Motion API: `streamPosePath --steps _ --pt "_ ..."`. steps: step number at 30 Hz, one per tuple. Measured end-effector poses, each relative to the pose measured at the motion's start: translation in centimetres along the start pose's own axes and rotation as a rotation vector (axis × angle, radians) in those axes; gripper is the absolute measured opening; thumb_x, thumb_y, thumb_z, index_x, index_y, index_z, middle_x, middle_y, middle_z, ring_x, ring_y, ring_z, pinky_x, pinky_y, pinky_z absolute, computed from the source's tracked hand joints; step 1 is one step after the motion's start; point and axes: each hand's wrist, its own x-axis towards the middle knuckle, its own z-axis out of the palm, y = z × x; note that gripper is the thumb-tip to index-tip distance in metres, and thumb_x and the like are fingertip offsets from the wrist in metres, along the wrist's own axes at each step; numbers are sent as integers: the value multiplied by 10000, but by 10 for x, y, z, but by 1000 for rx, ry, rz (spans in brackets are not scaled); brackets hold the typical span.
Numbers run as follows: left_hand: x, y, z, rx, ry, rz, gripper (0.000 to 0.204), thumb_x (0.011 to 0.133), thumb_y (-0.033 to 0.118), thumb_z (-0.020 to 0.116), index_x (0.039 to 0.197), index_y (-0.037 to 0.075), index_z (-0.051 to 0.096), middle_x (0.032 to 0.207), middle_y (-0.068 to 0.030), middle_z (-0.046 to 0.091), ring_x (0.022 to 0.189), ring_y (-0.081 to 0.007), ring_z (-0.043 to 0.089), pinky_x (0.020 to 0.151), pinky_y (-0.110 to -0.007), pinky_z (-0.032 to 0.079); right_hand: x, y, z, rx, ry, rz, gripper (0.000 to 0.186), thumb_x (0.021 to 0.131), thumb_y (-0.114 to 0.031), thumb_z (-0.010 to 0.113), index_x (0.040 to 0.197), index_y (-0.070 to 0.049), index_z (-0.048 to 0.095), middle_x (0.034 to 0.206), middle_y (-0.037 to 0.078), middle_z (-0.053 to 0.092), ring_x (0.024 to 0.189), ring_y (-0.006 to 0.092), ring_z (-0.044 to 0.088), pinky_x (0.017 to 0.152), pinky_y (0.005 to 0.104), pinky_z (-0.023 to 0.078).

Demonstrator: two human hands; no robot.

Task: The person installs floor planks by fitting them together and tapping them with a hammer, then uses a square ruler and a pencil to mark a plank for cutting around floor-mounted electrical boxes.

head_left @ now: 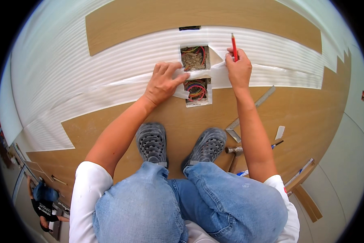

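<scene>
White foam underlay [271, 75] lies between wooden planks, with two square cutouts: the upper box [193, 56] holds rubble and wires, the lower box [196, 91] coiled coloured wires. My left hand [163, 81] rests on the underlay just left of the cutouts, fingers apart and bent, its thumb at the torn strip between them. My right hand [239, 71] grips a red pencil [233, 40], point up, right of the upper box, beside a loose foam flap.
A metal square [261, 100], a hammer [233, 150] and a small white piece [280, 132] lie on the laid planks [311, 105]. A narrow dark slot [189, 28] sits above. Loose planks [308, 202] lie lower right. A co-worker [44, 204] works at the lower left.
</scene>
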Motion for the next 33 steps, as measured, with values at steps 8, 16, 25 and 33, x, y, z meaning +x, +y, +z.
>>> streamPosePath --steps 8,16,25,33 --pt "2 3 5 -4 -50 67 383 833 59 658 1178 204 736 1268 -85 615 1153 -296 581 1006 -462 453 2 12 -10 458 -22 -30 231 952 -112 710 1157 -6 722 979 67 733 801 152 694 770 324 555" --pt "49 18 -3 -194 -78 36 420 803 34 757 1208 141 725 1281 -119 621 1070 -297 638 945 -429 508 -42 1 -29 152 -10 -152 186 941 -166 733 1080 -43 721 962 121 721 816 213 691 783 354 552" --pt "117 4 22 -280 -417 210 226 871 66 764 1064 13 658 1211 -143 609 1063 -331 656 918 -415 557 -47 16 -11 27 -222 -121 225 898 -152 800 1031 -28 668 900 123 733 811 255 702 774 380 561" --pt "135 11 18 -258 -665 93 97 945 94 654 990 18 614 1014 -173 661 917 -395 681 779 -502 547 -42 12 -5 -140 -167 -137 293 852 -222 838 937 -39 625 860 127 685 796 325 655 733 433 520"
